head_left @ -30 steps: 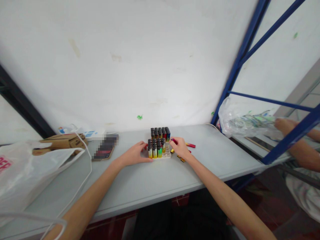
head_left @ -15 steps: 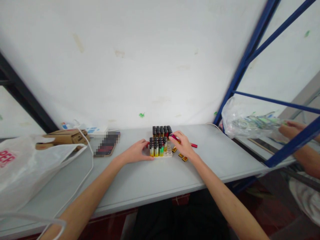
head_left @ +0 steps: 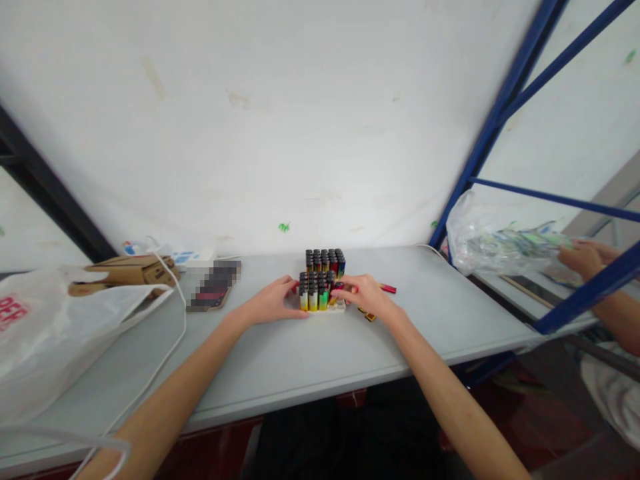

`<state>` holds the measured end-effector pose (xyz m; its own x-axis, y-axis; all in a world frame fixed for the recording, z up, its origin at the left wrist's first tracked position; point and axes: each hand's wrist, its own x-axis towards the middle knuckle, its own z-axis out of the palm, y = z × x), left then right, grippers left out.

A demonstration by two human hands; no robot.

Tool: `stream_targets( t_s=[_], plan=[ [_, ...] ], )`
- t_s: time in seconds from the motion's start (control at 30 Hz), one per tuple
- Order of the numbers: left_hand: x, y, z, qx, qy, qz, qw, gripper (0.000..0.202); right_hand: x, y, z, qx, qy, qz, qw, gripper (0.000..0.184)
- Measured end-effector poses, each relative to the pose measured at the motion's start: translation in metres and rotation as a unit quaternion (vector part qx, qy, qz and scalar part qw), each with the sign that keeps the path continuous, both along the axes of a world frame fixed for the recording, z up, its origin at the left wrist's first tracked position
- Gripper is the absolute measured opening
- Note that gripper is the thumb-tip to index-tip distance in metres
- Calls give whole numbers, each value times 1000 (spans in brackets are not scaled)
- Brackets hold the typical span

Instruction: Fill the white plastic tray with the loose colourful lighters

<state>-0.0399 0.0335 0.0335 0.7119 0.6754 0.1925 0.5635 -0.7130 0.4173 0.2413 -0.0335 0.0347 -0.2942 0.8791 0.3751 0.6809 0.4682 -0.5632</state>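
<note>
The grey table (head_left: 280, 373) meets a white wall (head_left: 300, 120), with a blue frame (head_left: 481, 153) at the right and a bag (head_left: 60, 347), box (head_left: 133, 272) and phone (head_left: 213, 293) at the left. Mid-table, lighters (head_left: 313, 297) stand upright in a tray (head_left: 340, 309), black tops up; a second block (head_left: 325, 261) stands behind. A loose red lighter (head_left: 388, 288) lies flat, its long axis roughly left to right. The left hand (head_left: 275, 300) curves wide around the tray's left end. The right hand (head_left: 367, 292), reaching in from the right, pinches a lighter (head_left: 339, 285) over the tray's right end; its tilt is hidden.
</note>
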Motion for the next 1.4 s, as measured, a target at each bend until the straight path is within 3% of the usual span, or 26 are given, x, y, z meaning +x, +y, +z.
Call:
stream_targets(
  t_s=[0.17, 0.33, 0.4, 0.53, 0.63, 0.77, 0.97, 1.17, 1.27, 1.4],
  plan=[
    [-1, 2, -3, 1, -7, -3, 1000, 67, -2, 2, -4, 14, -52, -5, 999, 31],
    [-1, 3, -3, -1, -2, -2, 1000, 66, 5, 3, -2, 24, -67, -56, 996, 46],
    [-2, 4, -3, -1, 3, -4, 1000, 66, 16, 4, 0, 48, -64, -103, 991, 49],
    [-1, 4, -2, -4, 16, 1, 1000, 67, 48, 12, -4, 91, -53, -268, 958, 42],
    [0, 3, -1, -7, 15, 7, 1000, 67, 69, 19, -12, 92, -76, -336, 935, 27],
    [1, 2, 1, -9, 9, 9, 1000, 66, 82, 20, -20, 64, -101, -407, 906, 22],
    [1, 1, 3, -11, 2, 5, 1000, 66, 77, 8, -17, 30, -86, -378, 921, 24],
    [1, 2, 1, -8, 13, 5, 1000, 67, 67, -19, -8, 19, -85, -221, 971, 37],
    [1, 3, -1, -6, 17, 1, 1000, 70, 58, -35, -5, 23, -133, -214, 967, 43],
    [1, 3, -1, -5, 9, 0, 1000, 67, 41, -46, -15, 18, -189, -256, 948, 52]
  ],
)
